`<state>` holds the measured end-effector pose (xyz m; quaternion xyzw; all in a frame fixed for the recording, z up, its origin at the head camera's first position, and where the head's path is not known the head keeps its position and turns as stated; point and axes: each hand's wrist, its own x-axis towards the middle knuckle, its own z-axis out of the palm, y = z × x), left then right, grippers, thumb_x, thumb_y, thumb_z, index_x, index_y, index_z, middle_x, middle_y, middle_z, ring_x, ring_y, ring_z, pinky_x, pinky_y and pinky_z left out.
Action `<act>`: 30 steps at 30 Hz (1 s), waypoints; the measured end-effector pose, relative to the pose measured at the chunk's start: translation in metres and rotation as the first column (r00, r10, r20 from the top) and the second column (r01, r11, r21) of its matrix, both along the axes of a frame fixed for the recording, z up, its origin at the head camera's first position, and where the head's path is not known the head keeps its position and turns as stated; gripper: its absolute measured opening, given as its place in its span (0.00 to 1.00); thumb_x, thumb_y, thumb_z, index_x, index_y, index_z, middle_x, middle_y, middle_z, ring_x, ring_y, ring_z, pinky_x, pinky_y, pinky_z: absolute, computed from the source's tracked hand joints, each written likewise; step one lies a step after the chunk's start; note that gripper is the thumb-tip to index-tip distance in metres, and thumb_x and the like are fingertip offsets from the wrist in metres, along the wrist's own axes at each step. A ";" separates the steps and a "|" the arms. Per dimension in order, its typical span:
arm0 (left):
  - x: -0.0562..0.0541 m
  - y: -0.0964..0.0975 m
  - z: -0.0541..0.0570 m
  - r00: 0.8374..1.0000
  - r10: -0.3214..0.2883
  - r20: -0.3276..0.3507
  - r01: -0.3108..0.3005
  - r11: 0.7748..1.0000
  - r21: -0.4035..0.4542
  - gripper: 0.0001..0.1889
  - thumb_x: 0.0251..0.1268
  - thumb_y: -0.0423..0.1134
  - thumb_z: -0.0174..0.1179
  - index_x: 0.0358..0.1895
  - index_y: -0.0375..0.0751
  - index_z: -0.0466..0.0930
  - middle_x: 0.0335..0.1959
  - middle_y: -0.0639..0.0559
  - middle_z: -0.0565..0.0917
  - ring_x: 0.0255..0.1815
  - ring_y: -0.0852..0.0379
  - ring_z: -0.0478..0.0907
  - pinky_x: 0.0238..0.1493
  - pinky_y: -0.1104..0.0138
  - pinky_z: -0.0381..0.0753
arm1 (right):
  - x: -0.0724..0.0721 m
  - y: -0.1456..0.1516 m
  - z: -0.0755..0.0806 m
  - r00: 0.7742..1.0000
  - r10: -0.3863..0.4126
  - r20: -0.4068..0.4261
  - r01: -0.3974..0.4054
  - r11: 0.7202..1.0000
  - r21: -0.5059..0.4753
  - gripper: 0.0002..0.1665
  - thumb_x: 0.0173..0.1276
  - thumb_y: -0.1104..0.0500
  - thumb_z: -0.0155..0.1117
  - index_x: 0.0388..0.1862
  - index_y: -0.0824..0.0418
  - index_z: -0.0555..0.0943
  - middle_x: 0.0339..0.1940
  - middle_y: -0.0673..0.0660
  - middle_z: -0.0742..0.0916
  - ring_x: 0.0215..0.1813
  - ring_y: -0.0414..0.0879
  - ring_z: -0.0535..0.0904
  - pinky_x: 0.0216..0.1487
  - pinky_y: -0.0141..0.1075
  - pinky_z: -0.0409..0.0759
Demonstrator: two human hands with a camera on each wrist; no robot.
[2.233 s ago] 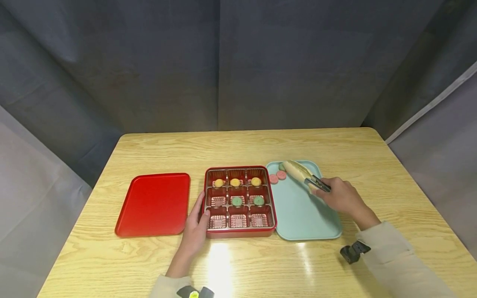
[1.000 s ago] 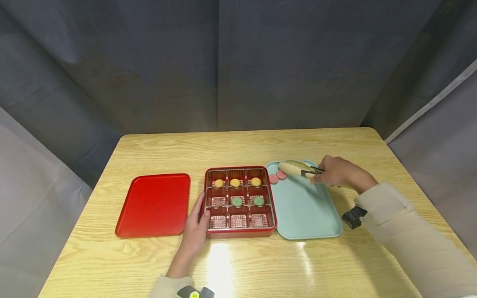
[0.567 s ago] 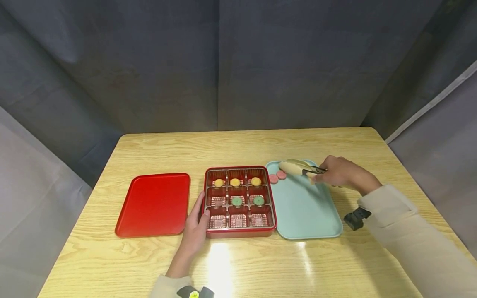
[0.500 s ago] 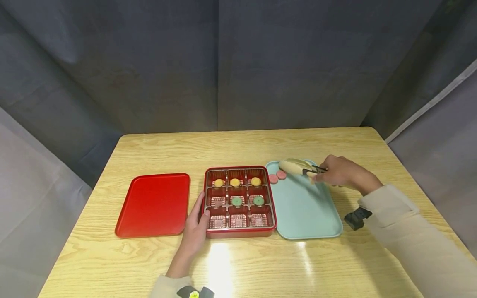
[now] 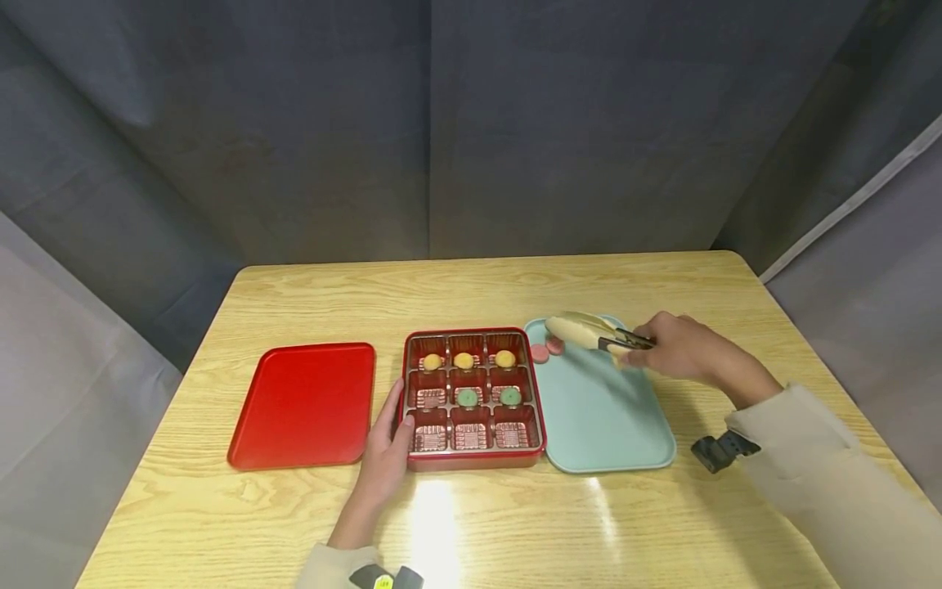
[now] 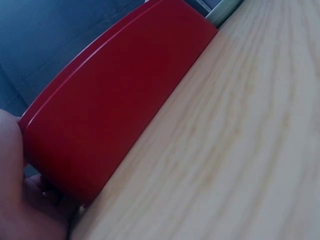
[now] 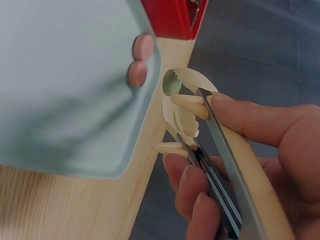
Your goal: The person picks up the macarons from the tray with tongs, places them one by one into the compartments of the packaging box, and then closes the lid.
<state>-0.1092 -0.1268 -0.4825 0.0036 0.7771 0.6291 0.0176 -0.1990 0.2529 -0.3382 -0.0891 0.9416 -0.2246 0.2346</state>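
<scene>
My right hand [image 5: 684, 348] grips tongs [image 7: 235, 172] with cream-coloured ends above the far side of the pale teal tray [image 5: 611, 433]. A round green cookie [image 7: 172, 82] is caught between the tongs' ends; the head view hides it. Two pink cookies [image 7: 137, 74] lie on that tray near its left edge. My left hand [image 5: 383, 454] holds the near left side of the red box [image 5: 478, 463], its thumb over the rim. Inside the box's divided insert, yellow cookies [image 5: 464, 361] sit across the back row, and green cookies [image 5: 468, 398] occupy the middle and right middle-row compartments.
A flat red tray or lid [image 5: 305, 405] lies left of the box on the wooden table [image 5: 515, 540]. The teal tray sits right beside the box's right wall. Grey curtains [image 5: 331, 131] hang behind the table and at both sides.
The tongs first swung round over the green cookie at the tray's back edge. Now my right hand has drawn slightly right, with that cookie lifted in the tongs. My left hand stays still.
</scene>
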 end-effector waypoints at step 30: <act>0.005 0.004 0.025 1.000 0.005 0.013 -0.005 0.999 -0.037 0.30 0.74 0.32 0.41 0.76 0.45 0.46 0.75 0.44 0.52 0.75 0.45 0.47 0.73 0.49 0.49 | 0.061 -0.093 -0.004 0.959 0.208 -0.194 -0.229 0.969 -0.091 0.33 0.63 0.50 0.65 0.61 0.69 0.74 0.15 0.47 0.75 0.14 0.36 0.59 0.18 0.31 0.63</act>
